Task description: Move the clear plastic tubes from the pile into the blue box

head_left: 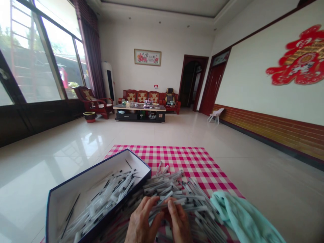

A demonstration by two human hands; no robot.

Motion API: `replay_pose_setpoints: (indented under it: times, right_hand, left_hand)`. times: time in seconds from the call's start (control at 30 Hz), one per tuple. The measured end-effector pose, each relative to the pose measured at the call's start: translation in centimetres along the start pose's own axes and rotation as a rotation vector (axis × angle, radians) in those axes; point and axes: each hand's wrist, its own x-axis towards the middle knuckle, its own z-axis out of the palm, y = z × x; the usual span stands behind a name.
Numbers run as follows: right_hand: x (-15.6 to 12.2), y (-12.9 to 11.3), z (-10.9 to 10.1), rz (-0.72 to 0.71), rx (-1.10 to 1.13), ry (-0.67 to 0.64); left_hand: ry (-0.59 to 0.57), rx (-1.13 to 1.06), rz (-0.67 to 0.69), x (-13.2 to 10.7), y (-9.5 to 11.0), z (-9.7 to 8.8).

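Observation:
A heap of pens (174, 182) with translucent barrels, many with black ends, lies on a pink-and-white checked cloth (202, 158). At the near side of the heap, my left hand (143, 219) has its fingers and thumb curled round a pen. Close beside it, my right hand (178, 219) grips a pen between thumb and fingers. Parts of both pens are hidden by the fingers. To the left stands a shallow blue-edged box (68, 182), white inside, with many more pens and some thin black refills (69, 212) in it.
A mint-green cloth (245, 216) lies crumpled at the right edge of the checked cloth. Farther off on the tiled floor stand a low table (139, 108), a wooden sofa, an armchair (95, 101), a pot (89, 116) and a small chair (216, 114).

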Motion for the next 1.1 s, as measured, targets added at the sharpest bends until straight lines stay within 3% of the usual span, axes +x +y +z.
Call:
replay_pose_setpoints:
  times: [0.13,0.37,0.47,0.63,0.7,0.77,0.83,0.93,1.1]
  right_hand:
    - [0.0,-0.1,-0.2,-0.013,-0.053,0.018]
    - [0.8,-0.8,-0.7,0.009,0.185,0.181]
    - [0.9,-1.0,-0.8,0.047,0.225,0.247]
    - [0.6,-0.9,-0.2,0.113,0.318,0.255]
    - [0.4,-0.7,0.4,0.159,0.334,0.209]
    - [0.1,-0.4,1.0,0.179,0.313,0.125]
    - [-0.1,-0.3,1.4,0.159,0.254,0.038]
    - [-0.2,-0.5,1.5,0.124,0.157,-0.023]
    - [0.1,-0.8,0.7,0.125,0.038,-0.063]
  left_hand:
    - [-0.052,0.195,0.148,0.0,-0.5,-0.3]
    - [-0.085,0.211,0.031,0.5,-1.2,-1.3]
    - [-0.072,0.017,-0.093,0.6,-1.3,-1.5]
    - [0.062,-0.751,-0.681,1.1,-0.8,-1.1]
    - [0.15,-1.056,-0.842,1.1,-0.4,-0.4]
    - [0.186,-1.236,-0.887,0.9,0.0,0.5]
    - [0.127,-1.283,-0.856,0.5,0.1,1.4]
    - [0.041,-1.248,-0.774,0.0,-0.2,2.2]
    - [0.039,-1.168,-0.758,-0.2,-0.9,2.2]
